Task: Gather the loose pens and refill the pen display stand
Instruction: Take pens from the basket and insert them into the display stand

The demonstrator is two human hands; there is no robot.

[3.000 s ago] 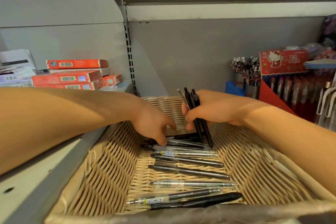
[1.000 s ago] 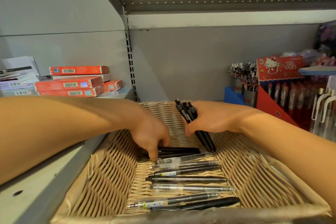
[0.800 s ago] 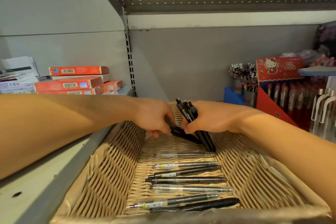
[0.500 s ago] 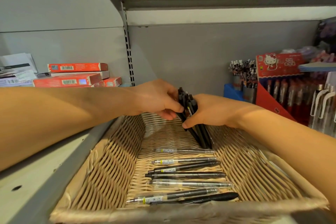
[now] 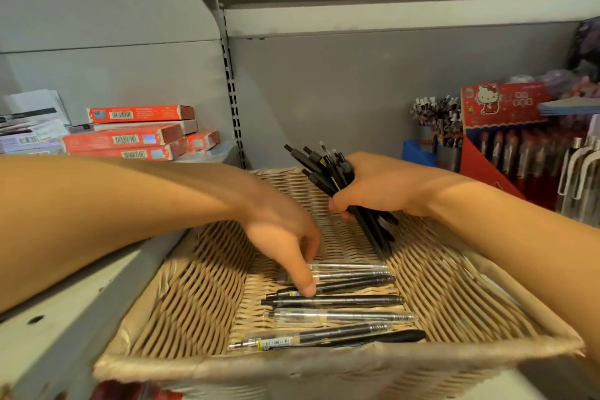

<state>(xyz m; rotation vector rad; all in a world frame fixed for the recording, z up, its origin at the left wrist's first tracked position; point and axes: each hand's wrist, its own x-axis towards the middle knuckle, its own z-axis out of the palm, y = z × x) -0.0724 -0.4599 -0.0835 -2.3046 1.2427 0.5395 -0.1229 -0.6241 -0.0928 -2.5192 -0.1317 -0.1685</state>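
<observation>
A wicker basket [image 5: 194, 289] sits on the shelf in front of me. Several loose pens [image 5: 337, 301], black and clear, lie side by side across its floor. My right hand [image 5: 373, 187] grips a bundle of black pens [image 5: 328, 169], tips pointing down into the basket, caps sticking up to the left. My left hand [image 5: 285, 247] reaches down onto the upper pens of the row, its fingertips touching them; whether it pinches one is hidden by the fingers.
Red flat boxes [image 5: 130, 140] are stacked on the shelf to the left. At the right stand a red cartoon-cat pen display [image 5: 506, 127], a cup of pens [image 5: 435, 127] and white-clipped pens [image 5: 581, 166]. A metal shelf upright [image 5: 230, 88] rises behind the basket.
My left hand passed black pens up into the bundle in my right hand, then dropped back down onto the row in the basket. The bundle has grown thicker.
</observation>
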